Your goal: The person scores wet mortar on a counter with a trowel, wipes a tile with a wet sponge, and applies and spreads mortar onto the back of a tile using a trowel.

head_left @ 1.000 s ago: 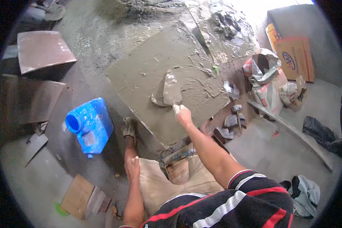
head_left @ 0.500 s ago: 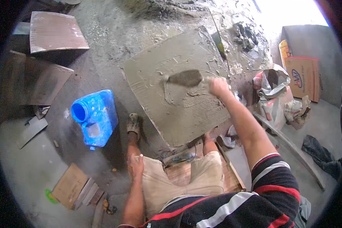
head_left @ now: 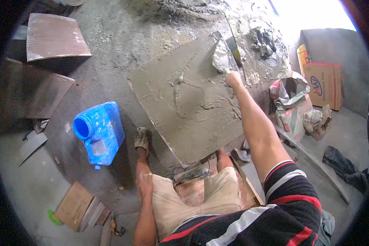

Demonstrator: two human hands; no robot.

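A large square slab [head_left: 192,110] coated in wet grey mortar lies in front of me, with ridges and smears across its surface. My right hand [head_left: 234,80] is closed round the handle of a trowel [head_left: 221,57], whose pale, mortar-smeared blade points away from me over the slab's far right edge. My left hand [head_left: 144,183] rests on my left knee, at the hem of the beige shorts [head_left: 172,197]; what its fingers hold, if anything, is too small to make out.
A blue jug [head_left: 106,133] stands left of the slab. Brown tiles [head_left: 57,37] lie at the upper left, small boxed tiles [head_left: 74,205] at the lower left. At the right are a cardboard box [head_left: 324,86], torn bags [head_left: 293,106] and a long strip [head_left: 315,164].
My right hand and trowel swept from the slab's middle to the right, then away from me to its far right side. The view has shifted; my left hand stays at my knee.
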